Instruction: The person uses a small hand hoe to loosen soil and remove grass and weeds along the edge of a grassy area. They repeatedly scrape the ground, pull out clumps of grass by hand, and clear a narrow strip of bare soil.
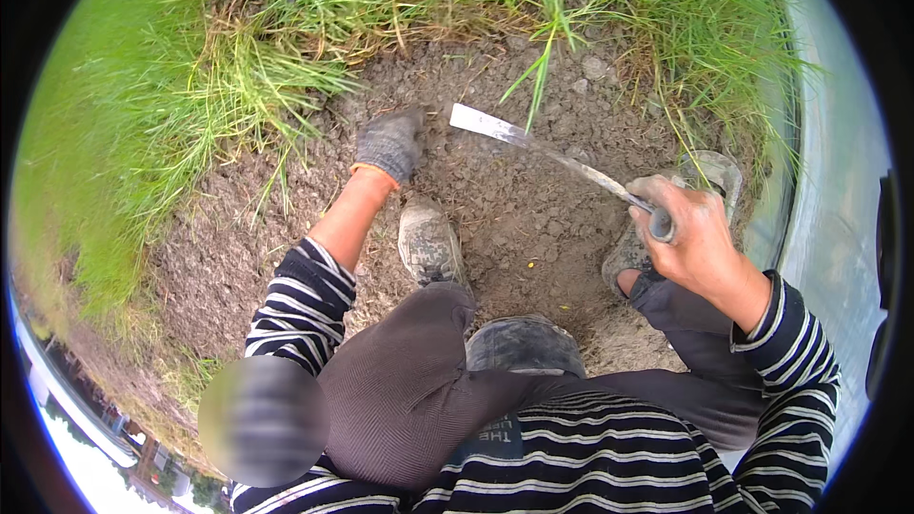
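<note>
My right hand (689,228), bare, is closed around the handle of a metal hand weeding tool (571,164). The handle's hollow round end faces up at me, and a thin shaft runs left to a flat, bright blade (485,123) over the soil. Just left of the blade tip is my left hand (389,144) in a grey knit glove with an orange cuff. Motion blurs its fingers, so whether they pinch anything cannot be told. Beneath both hands lies bare, crumbly brown soil (500,221). A green grass sprig (546,64) rises behind the blade.
Tall grass (285,36) borders the soil ahead and left. A pale, smooth sheet-like wall (832,157) runs along the right. My camouflage shoes (430,239) stand on the soil on either side. A round dark object (525,343) sits between my legs.
</note>
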Demonstrator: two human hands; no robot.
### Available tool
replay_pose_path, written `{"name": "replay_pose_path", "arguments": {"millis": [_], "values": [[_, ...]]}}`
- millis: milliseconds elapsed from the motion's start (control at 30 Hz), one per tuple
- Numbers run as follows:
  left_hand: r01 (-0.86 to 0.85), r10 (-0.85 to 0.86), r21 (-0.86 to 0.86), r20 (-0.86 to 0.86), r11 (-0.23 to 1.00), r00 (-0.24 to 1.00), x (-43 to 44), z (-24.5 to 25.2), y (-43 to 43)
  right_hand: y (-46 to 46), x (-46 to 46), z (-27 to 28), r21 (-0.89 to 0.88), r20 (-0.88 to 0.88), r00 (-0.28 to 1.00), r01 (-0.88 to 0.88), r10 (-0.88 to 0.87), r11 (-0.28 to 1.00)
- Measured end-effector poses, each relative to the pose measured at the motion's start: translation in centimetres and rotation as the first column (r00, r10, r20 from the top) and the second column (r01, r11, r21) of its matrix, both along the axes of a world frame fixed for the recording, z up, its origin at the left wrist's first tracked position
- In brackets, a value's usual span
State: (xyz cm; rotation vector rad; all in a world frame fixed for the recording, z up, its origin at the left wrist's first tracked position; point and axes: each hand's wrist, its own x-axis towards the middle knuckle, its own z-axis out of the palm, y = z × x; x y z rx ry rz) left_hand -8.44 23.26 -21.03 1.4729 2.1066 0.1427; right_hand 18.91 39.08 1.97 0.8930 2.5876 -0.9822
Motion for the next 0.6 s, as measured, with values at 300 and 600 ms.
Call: {"name": "replay_pose_path", "arguments": {"millis": [300,600], "values": [[-0.223,0.168,0.032,0.557,0.974,0.814,-2.7,4.0,-1.3,0.2,-3.4,-4.2,-0.111,0.016,0.995,-0.098,0.101,0.989],[-0.636,0.459,-0.038,0.726,0.771,0.513,-8.1,15.6,-7.9,7.3,8.2,12.3,0.139,0.059,0.977,-0.209,0.203,0.968]]}}
